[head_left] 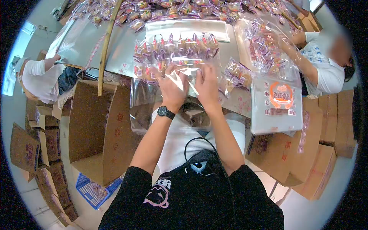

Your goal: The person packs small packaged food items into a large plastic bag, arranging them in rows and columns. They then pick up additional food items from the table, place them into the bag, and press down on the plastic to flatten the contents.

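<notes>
Clear bag (pixel 143 109): long axis near-to-far, loose end toward wearer, packets (pixel 180 48) filling far end. Left hand (pixel 173 87), fingers part-curled on film, mid-bag; right hand (pixel 207 87) beside it, likewise. Bag under both; can't tell whether either pinches. Right: bag stack (pixel 274 122), orange ring logo, characters ending "食品", barcode.

1 head view: forward and down, seemingly close.

Bright glare streaks the clear plastic (pixel 177 79); fisheye edges bend.
</notes>
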